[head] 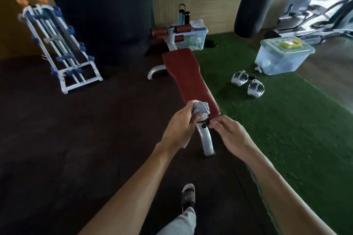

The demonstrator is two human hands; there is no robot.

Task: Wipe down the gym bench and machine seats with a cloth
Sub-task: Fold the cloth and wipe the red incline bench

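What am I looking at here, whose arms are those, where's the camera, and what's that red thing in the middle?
The camera sits on a person's head and looks forward and down, so the two bare arms reaching in from the bottom are that person's own. The red thing is the padded top of a gym bench on a white metal frame, with red roller pads at its far end. The left hand grips a bunched grey cloth at the bench's near end. The right hand holds nothing and hovers by the near edge. On the green turf to the right lie two small white devices and a clear storage box. A white rack stands at left.
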